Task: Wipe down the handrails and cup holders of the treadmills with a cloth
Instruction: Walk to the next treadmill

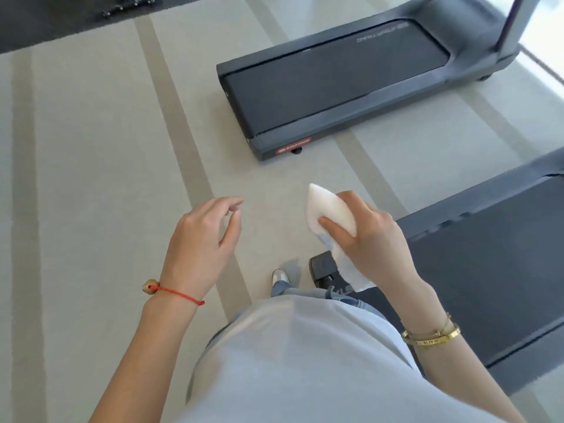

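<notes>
Striped gym floor [91,178] underfoot. Cloth [331,215] pinched in right hand [366,236], thumb across it, tip sticking up past fingertips. Left hand [201,239] loose, fingers relaxed, empty. Near treadmill [488,270] just right of fingers; far treadmill [335,83] ahead. Handrails, cup holders not in view.

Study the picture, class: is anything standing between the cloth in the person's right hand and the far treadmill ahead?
Nothing visible does. The right hand holds the white cloth over bare striped floor, and only floor lies between it and the far treadmill. Its handrails and cup holders are out of view. The left hand is open beside it.
</notes>
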Demonstrator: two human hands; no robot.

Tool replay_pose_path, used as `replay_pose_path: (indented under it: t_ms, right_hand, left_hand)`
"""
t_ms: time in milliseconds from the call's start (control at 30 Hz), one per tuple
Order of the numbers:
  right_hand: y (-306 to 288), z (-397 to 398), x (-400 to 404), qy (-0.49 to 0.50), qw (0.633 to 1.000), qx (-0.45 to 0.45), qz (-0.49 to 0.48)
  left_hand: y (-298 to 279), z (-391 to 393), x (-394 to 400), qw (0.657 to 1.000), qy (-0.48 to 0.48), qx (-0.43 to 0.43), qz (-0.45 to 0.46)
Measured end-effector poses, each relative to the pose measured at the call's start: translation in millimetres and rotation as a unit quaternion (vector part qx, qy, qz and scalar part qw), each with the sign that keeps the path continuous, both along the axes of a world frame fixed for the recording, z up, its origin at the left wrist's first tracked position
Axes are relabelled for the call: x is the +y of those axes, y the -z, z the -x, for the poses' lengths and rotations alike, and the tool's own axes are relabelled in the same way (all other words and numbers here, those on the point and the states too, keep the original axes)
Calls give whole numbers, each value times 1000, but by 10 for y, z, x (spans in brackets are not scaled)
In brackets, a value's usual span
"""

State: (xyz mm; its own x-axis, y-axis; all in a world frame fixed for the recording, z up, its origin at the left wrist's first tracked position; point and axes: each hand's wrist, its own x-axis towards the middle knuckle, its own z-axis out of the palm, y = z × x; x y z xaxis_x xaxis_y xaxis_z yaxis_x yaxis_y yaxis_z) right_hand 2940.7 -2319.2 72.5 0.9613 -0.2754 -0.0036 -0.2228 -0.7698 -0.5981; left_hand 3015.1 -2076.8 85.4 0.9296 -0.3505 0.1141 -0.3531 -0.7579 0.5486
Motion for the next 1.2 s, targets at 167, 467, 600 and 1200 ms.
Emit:
replay_pose_path:
  t_ms: [167, 467, 600, 1200]
  right_hand:
    - [-120, -674, -382, 49, 999, 10, 17]
    - [0, -1659, -1083, 175, 984, 2, 12]
    - [55, -2188, -1480, 228, 974, 2, 8]
    - [-121, -3487, -3404, 488, 872, -13, 19]
  left_hand:
    - [-102, -932, -486, 998, 55, -7, -1]
    - [-17, -2441, -1494, 985, 171, 2, -10]
    - [16, -3181, -2103, 975, 224, 0, -4]
    - [-239, -5099, -5272, 863, 504, 9, -22]
